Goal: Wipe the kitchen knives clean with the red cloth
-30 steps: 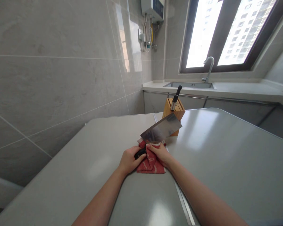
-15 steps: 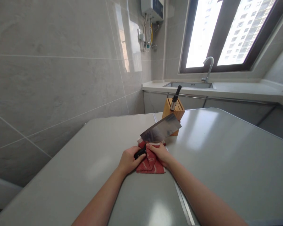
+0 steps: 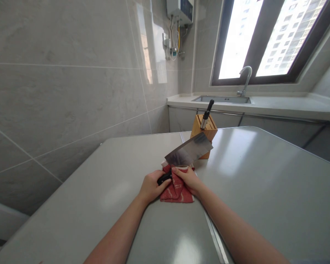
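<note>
A cleaver [image 3: 189,149] with a broad steel blade and a black handle is held above the table, its blade slanting up to the right. My left hand [image 3: 151,186] is closed around the black handle. Red patterned cloth [image 3: 177,190] with a pale edge lies folded over part of the handle and hangs below it. My right hand [image 3: 191,180] grips the cloth, thumb on top, near the base of the blade. The fingers under the cloth are hidden.
Right behind the blade stands a wooden knife block [image 3: 212,129] with a black-handled tool [image 3: 208,113] in it. The grey table [image 3: 126,154] has a seam running under the right forearm. Farther back are a sink [image 3: 222,99] and a faucet [image 3: 246,79].
The whole view has shifted slightly, so everything sits a little farther right. Both hands keep the same hold on the cleaver and cloth.
</note>
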